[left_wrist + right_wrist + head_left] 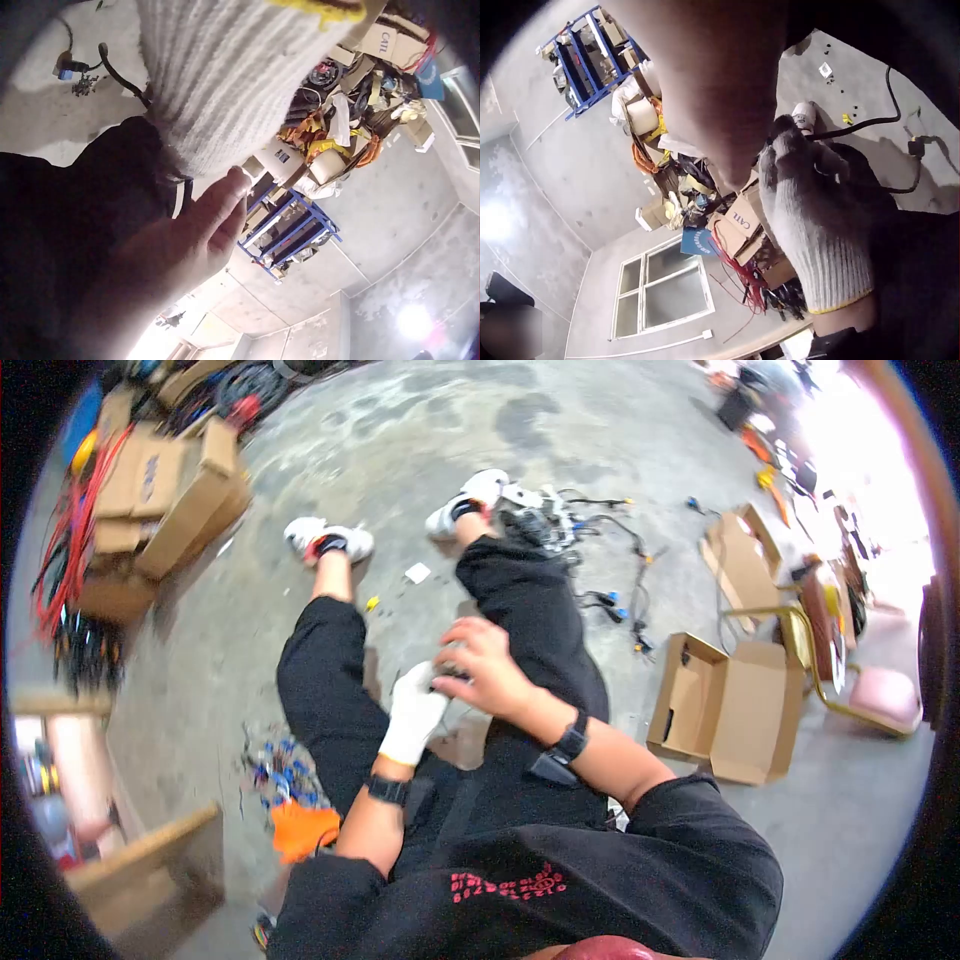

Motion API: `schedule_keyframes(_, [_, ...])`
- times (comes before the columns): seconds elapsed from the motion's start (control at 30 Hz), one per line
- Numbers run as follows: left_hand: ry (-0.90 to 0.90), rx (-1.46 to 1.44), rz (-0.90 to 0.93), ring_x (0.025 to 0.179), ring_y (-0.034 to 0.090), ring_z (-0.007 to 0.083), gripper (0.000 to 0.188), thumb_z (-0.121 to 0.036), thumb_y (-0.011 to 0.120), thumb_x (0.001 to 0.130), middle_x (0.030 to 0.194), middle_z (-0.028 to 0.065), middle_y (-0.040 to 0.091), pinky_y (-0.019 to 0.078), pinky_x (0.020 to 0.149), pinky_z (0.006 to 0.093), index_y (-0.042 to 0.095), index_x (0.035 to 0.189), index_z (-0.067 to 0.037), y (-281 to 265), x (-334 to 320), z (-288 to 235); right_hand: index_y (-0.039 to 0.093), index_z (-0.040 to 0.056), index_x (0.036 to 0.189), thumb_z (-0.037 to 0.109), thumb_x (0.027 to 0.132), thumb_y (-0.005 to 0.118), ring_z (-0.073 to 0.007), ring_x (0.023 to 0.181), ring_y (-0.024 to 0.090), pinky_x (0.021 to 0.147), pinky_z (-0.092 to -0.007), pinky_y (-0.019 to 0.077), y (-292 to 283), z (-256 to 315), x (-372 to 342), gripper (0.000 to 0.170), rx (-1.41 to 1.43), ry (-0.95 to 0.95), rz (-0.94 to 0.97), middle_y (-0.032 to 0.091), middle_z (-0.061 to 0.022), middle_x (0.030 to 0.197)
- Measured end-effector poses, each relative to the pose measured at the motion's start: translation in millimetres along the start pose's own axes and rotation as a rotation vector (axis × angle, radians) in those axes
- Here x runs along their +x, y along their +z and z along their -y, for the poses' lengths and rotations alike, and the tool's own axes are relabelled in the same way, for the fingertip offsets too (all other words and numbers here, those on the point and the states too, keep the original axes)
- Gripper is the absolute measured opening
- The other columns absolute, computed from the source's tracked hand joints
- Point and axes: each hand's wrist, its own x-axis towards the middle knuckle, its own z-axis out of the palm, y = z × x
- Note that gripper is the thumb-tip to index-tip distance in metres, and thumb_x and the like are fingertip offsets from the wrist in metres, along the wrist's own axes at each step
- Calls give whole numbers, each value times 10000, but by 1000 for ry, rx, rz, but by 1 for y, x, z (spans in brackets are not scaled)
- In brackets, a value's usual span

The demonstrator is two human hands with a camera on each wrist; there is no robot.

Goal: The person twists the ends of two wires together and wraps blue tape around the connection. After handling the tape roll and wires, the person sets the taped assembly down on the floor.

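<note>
My left hand point(415, 708), in a white knit glove, holds a black cable point(859, 127) between curled fingers, in front of my lap. From the glove the cable loops down to a small dark connector point(916, 147). My bare right hand point(487, 672) meets the gloved fingertips, its thumb and fingers bent round a small dark part there that looks like the cable's end. Blur and the fingers hide most of that part. In the left wrist view the bare thumb point(225, 191) is close against the glove.
Both legs stretch out over the concrete floor. Black cables with connectors point(640, 550) lie beyond the right knee. Small blue connectors point(285, 770) and an orange glove point(303, 830) are by the left thigh. An open cardboard box point(755, 710) sits at right, a chair point(880, 705) behind it.
</note>
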Motion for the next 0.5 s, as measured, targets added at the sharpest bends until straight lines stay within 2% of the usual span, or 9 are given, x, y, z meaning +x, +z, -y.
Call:
schedule_keyframes(0.03, [-45,-80,-5,829,670,176,160,-46,620,883,902,98,709,530,740,320,673,1027,1,3,-1,-10,683,141,947,267,786,769,-308,1217,500,997,-467,349,4,1,-3,222,26,14,0,610,-50,1112])
schedule_keyframes(0.13, [-121,-40,0,850,649,138,173,-27,622,877,917,96,710,518,736,295,672,1036,18,2,0,-2,679,134,940,242,820,743,-279,1178,529,972,-456,358,8,6,-2,173,11,26,1,635,-38,1030])
schedule_keyframes(0.2, [-97,16,-20,841,650,141,180,-7,622,860,910,92,709,512,733,292,674,1029,26,-1,2,3,678,119,932,238,841,730,-268,1116,557,946,-455,365,4,10,-1,159,108,81,21,649,-35,968])
schedule_keyframes(0.4, [-86,101,21,839,638,132,190,20,596,851,898,103,710,504,738,289,670,1025,37,-2,-2,4,665,92,919,223,885,678,-280,1046,574,942,-455,370,4,15,-3,136,65,211,168,655,-66,939])
schedule_keyframes(0.5, [-58,137,6,842,639,133,161,2,583,854,871,102,710,499,739,298,670,987,26,-3,-3,2,652,93,905,218,893,661,-284,1016,563,939,-465,357,6,21,-1,126,20,158,181,646,-76,913])
